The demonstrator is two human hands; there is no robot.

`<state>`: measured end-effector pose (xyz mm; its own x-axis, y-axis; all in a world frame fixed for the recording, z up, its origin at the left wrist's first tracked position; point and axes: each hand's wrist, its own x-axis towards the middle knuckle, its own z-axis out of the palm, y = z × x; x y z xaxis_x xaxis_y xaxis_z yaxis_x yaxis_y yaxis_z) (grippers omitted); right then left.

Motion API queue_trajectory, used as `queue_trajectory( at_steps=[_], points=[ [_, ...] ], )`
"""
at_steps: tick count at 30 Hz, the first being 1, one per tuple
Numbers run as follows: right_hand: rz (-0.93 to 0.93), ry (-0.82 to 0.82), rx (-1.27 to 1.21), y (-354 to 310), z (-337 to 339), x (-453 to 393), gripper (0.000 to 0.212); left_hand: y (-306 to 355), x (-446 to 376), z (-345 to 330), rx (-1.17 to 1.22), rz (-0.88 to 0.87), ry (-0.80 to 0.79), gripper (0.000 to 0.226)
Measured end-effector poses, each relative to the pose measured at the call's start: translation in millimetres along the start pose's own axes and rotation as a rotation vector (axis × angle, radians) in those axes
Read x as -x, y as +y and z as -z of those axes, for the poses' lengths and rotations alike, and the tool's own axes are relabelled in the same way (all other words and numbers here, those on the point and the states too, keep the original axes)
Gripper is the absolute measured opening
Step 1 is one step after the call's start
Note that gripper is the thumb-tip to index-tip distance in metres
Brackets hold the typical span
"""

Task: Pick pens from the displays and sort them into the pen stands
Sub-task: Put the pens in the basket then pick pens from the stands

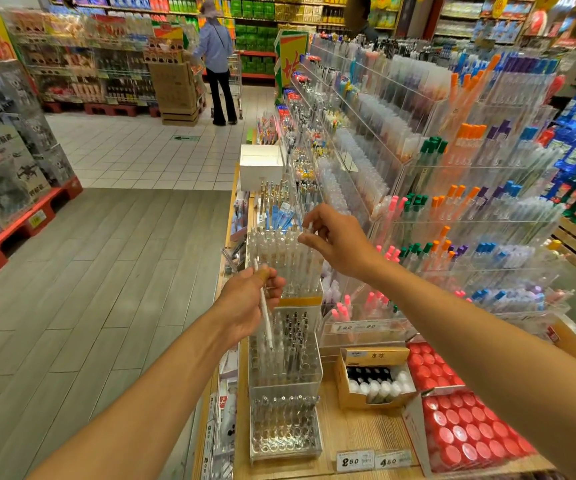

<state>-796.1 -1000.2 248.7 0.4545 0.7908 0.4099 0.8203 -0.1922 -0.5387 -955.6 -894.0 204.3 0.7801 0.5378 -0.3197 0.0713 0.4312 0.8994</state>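
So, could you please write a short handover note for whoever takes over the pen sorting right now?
Left hand: grips a white pen, tip pointing down over the middle clear stand.
Right hand: pinches the top of a pen at the upper stand, which is packed with white pens.
Done: upper stand looks full; middle stand holds some dark and clear pens.
Left: place both held pens; the lowest stand shows many open holes.

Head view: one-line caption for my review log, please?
In a shop aisle, left hand holds a white pen while right hand pinches another above the clear pen stand.
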Motion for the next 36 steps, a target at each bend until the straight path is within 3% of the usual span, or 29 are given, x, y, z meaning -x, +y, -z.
queue_trajectory(
  at_steps=[3,5,10,14,23,30,36],
  points=[
    [0.037,-0.042,0.038,1,-4,3,0.023,2,-3,-2,-0.37,-0.135,0.04,0.033],
    [0.061,-0.066,0.073,2,-6,3,0.022,4,-6,-2,-0.481,-0.186,0.042,0.038],
    [0.153,-0.061,0.224,8,-11,5,0.022,12,-17,-3,-0.515,-0.185,-0.026,0.008],
    [0.127,-0.045,0.206,12,-12,6,0.022,20,-21,-1,-0.5,-0.175,-0.085,0.009],
    [0.079,-0.058,0.173,15,-13,8,0.026,17,-21,-9,-0.781,-0.648,0.17,0.008],
    [0.069,-0.085,0.156,13,-11,11,0.027,5,-32,-14,-1.047,-0.61,0.148,0.009],
    [0.028,-0.003,0.029,22,-9,19,0.02,-2,-34,-16,-1.017,-0.597,0.151,0.003]
  ],
)
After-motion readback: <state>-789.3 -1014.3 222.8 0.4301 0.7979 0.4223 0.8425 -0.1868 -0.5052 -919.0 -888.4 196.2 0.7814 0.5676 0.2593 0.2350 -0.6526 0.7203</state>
